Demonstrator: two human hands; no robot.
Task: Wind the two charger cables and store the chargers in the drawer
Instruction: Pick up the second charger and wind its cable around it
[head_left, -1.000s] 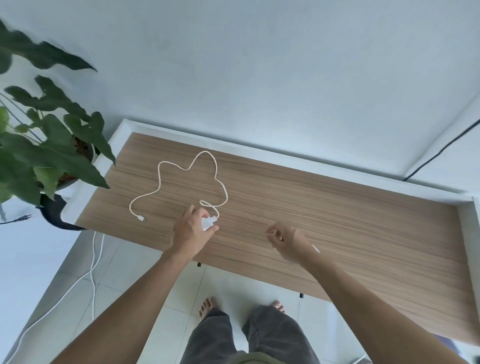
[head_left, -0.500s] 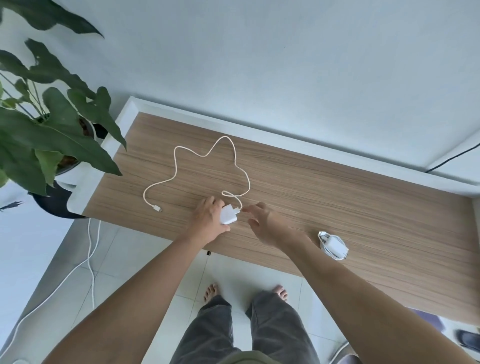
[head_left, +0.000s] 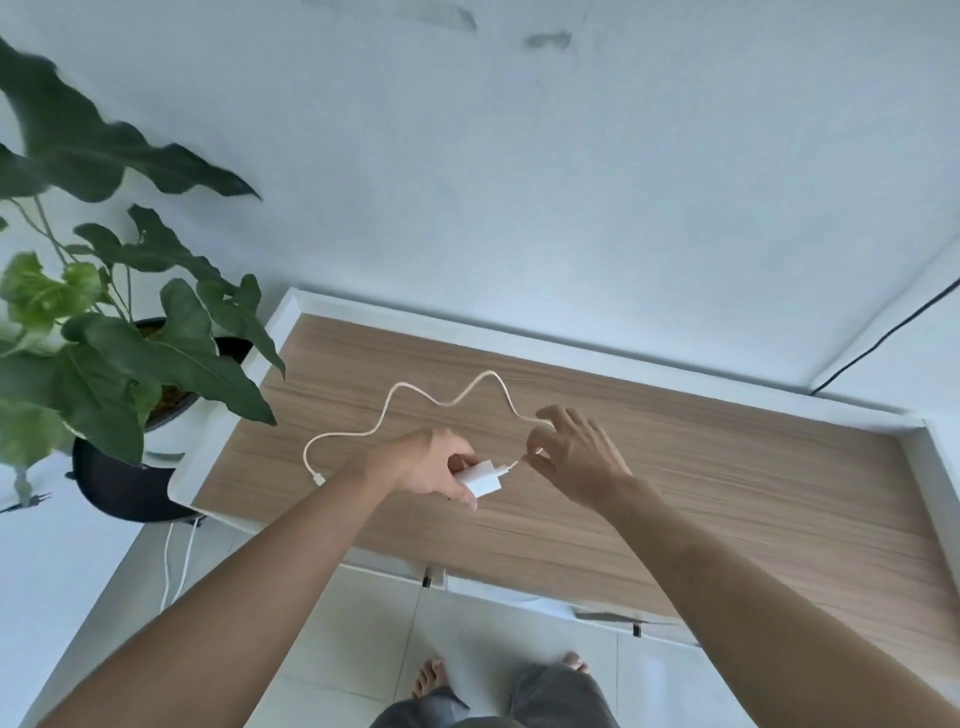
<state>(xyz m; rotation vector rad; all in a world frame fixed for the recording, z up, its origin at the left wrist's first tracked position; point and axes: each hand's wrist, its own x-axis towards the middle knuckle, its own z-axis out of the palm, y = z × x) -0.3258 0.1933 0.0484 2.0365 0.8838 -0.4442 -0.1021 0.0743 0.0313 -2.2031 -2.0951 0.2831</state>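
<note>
My left hand (head_left: 426, 463) grips a white charger block (head_left: 480, 478) lifted just above the wooden cabinet top (head_left: 727, 499). My right hand (head_left: 574, 454) pinches the white cable (head_left: 410, 387) close to where it leaves the charger. The rest of the cable lies in loose curves on the wood, and its free plug end (head_left: 318, 478) rests near the left front edge. The second, wound charger seen earlier is hidden behind my right forearm. Drawer fronts (head_left: 519, 590) show below the front edge, shut.
A large potted plant (head_left: 130, 332) stands at the left end of the cabinet, its leaves reaching over the corner. White cords (head_left: 174, 561) hang down to the tiled floor at the left. A wall runs behind the cabinet. My bare feet are below.
My left hand has lifted the charger block off the wood. My right hand moved left from the wound charger and took hold of the cable beside the block.
</note>
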